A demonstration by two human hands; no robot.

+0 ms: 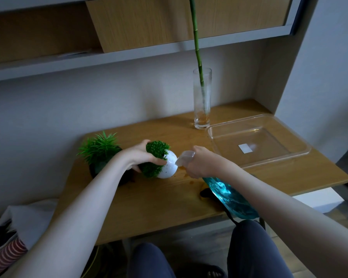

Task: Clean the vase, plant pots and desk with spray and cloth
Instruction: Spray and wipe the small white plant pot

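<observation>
My left hand grips a small white plant pot by its green foliage, tipped on its side above the wooden desk. My right hand holds a blue spray bottle, its white nozzle almost touching the pot's wet, droplet-covered side. A second plant in a dark pot stands behind my left wrist. A tall glass vase with a green stem stands at the back of the desk. A dark cloth lies partly hidden under the bottle.
A clear plastic tray lies on the desk's right side, next to the vase. Small orange-brown spots mark the desk near the pot. Shelves hang above. A bag with striped fabric sits at the lower left.
</observation>
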